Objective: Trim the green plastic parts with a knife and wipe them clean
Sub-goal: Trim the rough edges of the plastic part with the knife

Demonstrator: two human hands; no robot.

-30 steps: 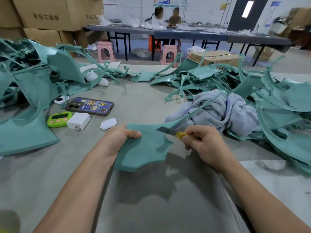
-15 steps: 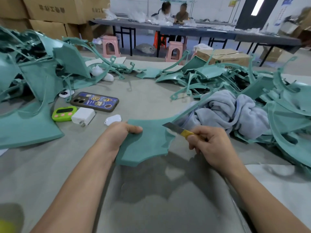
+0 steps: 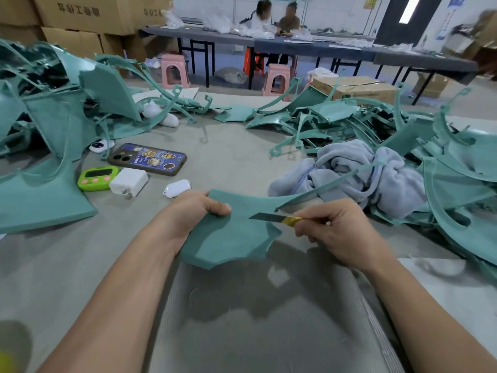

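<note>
A flat green plastic part (image 3: 231, 235) with a long thin arm reaching up and right hangs just above the table in front of me. My left hand (image 3: 193, 211) grips its left edge, thumb on top. My right hand (image 3: 338, 230) holds a knife (image 3: 274, 218) with a yellow band and a bare grey blade. The blade tip lies against the part's right edge, near where the thin arm begins. A grey-blue cloth (image 3: 357, 173) lies bunched behind my right hand.
Heaps of green parts rise at the left (image 3: 61, 114) and at the right (image 3: 441, 162). A phone (image 3: 148, 159), a green timer (image 3: 98, 177), a white charger (image 3: 129, 181) and a white case (image 3: 177, 188) lie left of centre. Two people sit at a far table.
The blade tip has slid a little left and down along the part's right edge. My left hand keeps its grip; the view has shifted slightly.
</note>
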